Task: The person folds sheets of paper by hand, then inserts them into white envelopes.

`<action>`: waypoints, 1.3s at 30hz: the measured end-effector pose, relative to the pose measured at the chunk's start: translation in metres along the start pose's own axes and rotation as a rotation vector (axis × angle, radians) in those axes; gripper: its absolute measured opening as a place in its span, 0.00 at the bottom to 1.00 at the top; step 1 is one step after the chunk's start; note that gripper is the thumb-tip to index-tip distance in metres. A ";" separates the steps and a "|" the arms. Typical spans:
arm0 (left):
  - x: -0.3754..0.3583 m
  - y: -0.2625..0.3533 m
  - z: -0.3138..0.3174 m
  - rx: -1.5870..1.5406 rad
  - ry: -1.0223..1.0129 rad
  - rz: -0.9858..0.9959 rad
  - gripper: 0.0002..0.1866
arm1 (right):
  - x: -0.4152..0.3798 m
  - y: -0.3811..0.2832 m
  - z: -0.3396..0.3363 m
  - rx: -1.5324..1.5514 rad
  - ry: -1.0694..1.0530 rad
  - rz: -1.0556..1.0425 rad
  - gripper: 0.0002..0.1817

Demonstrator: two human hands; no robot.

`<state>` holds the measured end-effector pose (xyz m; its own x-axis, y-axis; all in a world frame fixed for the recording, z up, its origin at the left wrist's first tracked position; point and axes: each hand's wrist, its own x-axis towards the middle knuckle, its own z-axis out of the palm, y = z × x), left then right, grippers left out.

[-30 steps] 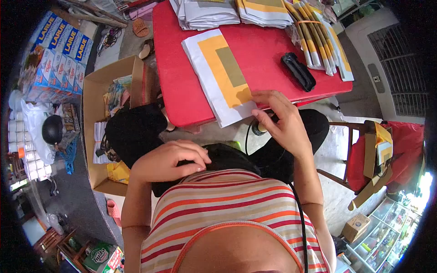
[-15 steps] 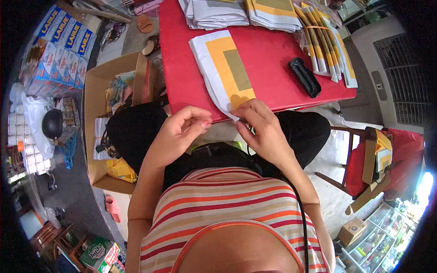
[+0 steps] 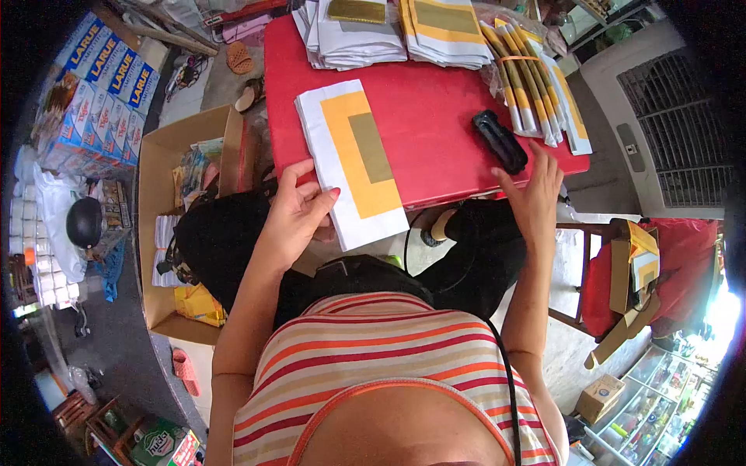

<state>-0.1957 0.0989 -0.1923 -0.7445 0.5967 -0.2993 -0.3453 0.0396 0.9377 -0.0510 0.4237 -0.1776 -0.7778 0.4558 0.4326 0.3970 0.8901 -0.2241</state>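
A thin stack of white joss paper [image 3: 351,155], with a yellow band and a dull gold patch, lies slanted on the red table [image 3: 435,140], its lower end past the front edge. My left hand [image 3: 299,210] grips its left side, the thumb on top near the edge. My right hand [image 3: 536,194] is at the table's front edge, fingers apart and holding nothing. Its fingertips are close beside a black oblong object [image 3: 500,141] that looks like a stapler.
Further piles of joss paper [image 3: 353,43] lie at the table's back, next to rolled bundles [image 3: 528,78] tied with a band. A cardboard box [image 3: 155,163] with papers stands at the left. On the right is a chair [image 3: 571,233] with a smaller open box [image 3: 620,272].
My left hand has moved onto the paper's left side. My right hand has left the paper's lower corner and moved right, towards the black object. The paper has shifted towards me.
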 end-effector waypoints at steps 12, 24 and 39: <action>0.002 0.000 0.001 -0.024 0.011 0.010 0.25 | 0.026 0.012 -0.016 0.736 -0.090 0.125 0.32; 0.004 -0.005 0.001 0.014 0.049 -0.016 0.26 | 0.271 -0.073 -0.020 -0.183 -0.345 -0.525 0.37; 0.006 -0.009 0.000 0.024 0.006 0.052 0.30 | 0.100 -0.052 -0.047 0.444 -0.216 -0.259 0.12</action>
<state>-0.1974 0.1023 -0.2028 -0.7647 0.5937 -0.2507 -0.2918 0.0278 0.9561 -0.1262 0.4232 -0.0817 -0.9234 0.1702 0.3440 -0.0272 0.8650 -0.5011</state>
